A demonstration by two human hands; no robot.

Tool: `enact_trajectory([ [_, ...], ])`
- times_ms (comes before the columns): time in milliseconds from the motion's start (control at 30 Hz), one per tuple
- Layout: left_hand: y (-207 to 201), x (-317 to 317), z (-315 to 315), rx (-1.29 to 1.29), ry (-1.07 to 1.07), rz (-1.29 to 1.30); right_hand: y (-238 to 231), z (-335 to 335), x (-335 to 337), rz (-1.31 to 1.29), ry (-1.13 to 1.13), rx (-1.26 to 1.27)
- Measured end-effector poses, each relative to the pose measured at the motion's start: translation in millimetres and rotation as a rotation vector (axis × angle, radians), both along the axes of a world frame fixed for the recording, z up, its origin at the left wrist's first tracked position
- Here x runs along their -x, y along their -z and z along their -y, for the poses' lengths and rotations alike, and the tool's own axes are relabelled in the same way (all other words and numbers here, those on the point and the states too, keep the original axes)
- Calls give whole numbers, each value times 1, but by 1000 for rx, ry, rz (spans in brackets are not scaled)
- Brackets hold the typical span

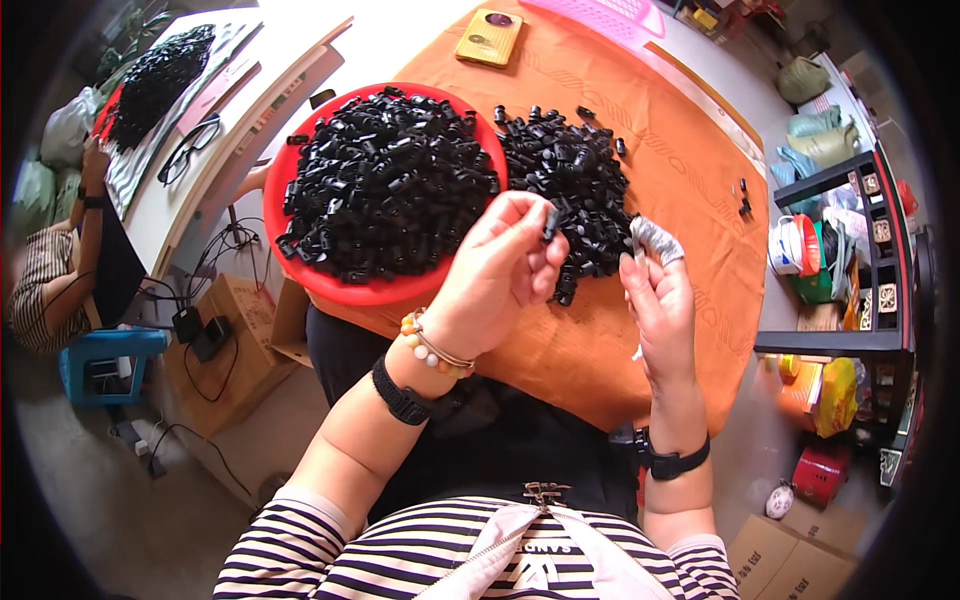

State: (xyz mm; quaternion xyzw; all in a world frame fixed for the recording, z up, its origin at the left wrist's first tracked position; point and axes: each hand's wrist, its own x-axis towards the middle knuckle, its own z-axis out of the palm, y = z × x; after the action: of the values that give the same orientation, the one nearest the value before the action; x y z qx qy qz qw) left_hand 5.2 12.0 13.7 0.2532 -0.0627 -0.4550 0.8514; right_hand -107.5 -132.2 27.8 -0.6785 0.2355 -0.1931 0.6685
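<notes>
pinched one small black piece [550, 226] between the left fingers [520, 232], closed on it; held the right fingers [641, 287] close to the right, slightly bent, with a grey wrap [660, 243] on one; could not tell any grip there. probably called for a light, steady pinch, leaving the piece's end exposed above the table [710, 330]. counted one red basin [272, 215] left of the left fingers, one black heap [575, 165] beyond both, one yellow case [490, 38] farther off; too many pieces to count.
</notes>
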Motion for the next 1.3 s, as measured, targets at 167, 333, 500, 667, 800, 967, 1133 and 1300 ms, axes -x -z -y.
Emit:
enact_trajectory([
  [167, -20, -32, -23, 45, -457, 128, 19, 4, 13, -16, -86, -34],
  [333, -15, -59, -48, 125, -546, 199, 32, 0, 11, -21, -77, 260],
  [500, -8, -56, -43, 193, -422, 212, 35, -15, 8, -159, -28, 468],
  [667, -12, -36, -24, 53, -275, 160, 37, -22, 4, -189, -41, 689],
  [800, -7, -18, -11, -35, -66, 217, 44, -15, 8, -216, -27, 717],
  [967, -2, -2, 1, -198, 58, 267, 31, -7, 13, -75, -52, 352],
  [1133, 4, 7, 8, -274, 135, 419, 1, -9, 17, -53, -36, 360],
  [1300, 1, 8, 10, -252, 253, 362, -16, -11, 20, -10, -83, 429],
])
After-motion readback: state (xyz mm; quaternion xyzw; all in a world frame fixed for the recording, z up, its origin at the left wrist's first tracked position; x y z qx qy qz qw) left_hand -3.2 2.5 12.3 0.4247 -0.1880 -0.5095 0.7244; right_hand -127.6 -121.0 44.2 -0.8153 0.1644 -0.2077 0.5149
